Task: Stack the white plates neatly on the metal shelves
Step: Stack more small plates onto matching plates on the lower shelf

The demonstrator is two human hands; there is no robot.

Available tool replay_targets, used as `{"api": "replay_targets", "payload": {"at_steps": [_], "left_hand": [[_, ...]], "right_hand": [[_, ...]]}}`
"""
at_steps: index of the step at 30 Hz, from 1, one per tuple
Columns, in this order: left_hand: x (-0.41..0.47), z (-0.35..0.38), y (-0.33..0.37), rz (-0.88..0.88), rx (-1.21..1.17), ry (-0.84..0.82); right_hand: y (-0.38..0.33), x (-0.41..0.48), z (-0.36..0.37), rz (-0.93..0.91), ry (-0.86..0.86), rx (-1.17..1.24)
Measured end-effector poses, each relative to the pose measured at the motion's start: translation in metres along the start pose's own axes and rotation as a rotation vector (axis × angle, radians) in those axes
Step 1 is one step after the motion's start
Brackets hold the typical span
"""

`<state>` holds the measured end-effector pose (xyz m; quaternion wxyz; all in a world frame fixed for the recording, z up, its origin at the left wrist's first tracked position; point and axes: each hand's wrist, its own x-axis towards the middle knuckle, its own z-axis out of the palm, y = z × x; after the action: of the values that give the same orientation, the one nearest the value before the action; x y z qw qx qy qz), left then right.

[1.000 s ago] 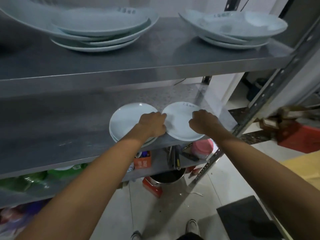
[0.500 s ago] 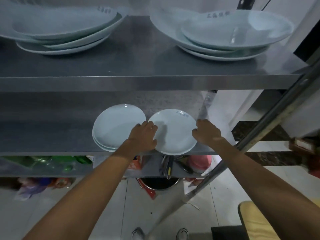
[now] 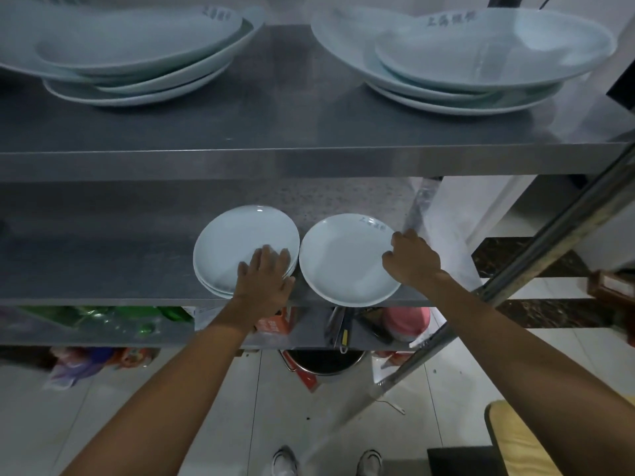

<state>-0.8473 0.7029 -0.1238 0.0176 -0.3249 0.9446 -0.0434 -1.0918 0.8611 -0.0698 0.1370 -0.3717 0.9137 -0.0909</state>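
On the middle metal shelf (image 3: 103, 266) lie a small stack of white plates (image 3: 240, 242) and, to its right, a single white plate (image 3: 343, 262) with dark lettering on its far rim. My left hand (image 3: 266, 276) lies flat, fingers spread, on the near right part of the stack. My right hand (image 3: 414, 257) grips the right rim of the single plate, whose near edge overhangs the shelf front slightly. The two plates are almost touching.
The top shelf (image 3: 292, 132) carries two stacks of large white dishes, left (image 3: 137, 60) and right (image 3: 474, 60). A slanted metal post (image 3: 549, 231) runs at the right. Below are bottles, a red box, a pink container and a pot (image 3: 324, 364) on the floor.
My left hand left the gap between the plates and now lies flat on the stack. My right hand stays on the single plate's right rim. The view tilted up slightly.
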Motion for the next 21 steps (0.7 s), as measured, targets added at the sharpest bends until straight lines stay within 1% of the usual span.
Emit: {"api": "replay_targets", "payload": {"at_steps": [3,6,9,11,13,16,18,21], "left_hand": [[-0.006,-0.001,-0.003,0.023,0.02,-0.023],[-0.01,-0.005,-0.008,0.062,-0.018,-0.036],[-0.001,-0.019,-0.004,0.023,-0.108,-0.046],[0.013,-0.031,0.005,0.027,-0.123,-0.013],[0.03,-0.041,0.018,0.089,-0.122,0.01],[0.058,-0.051,0.033,0.178,-0.076,-0.003],[0.079,-0.055,0.04,0.18,-0.042,-0.045],[0.107,-0.053,0.046,0.136,0.036,-0.092]], "right_hand": [[0.0,0.0,0.003,0.02,0.006,-0.012],[-0.003,-0.002,0.007,0.027,0.018,-0.027],[-0.006,-0.004,0.004,0.03,0.026,-0.004],[-0.004,-0.005,0.0,0.037,0.027,0.007],[0.001,-0.006,-0.003,0.055,0.023,0.028],[0.013,-0.006,-0.004,0.126,-0.02,0.104],[0.02,-0.005,0.0,0.175,-0.066,0.154],[0.028,0.0,0.013,0.208,-0.103,0.201]]}}
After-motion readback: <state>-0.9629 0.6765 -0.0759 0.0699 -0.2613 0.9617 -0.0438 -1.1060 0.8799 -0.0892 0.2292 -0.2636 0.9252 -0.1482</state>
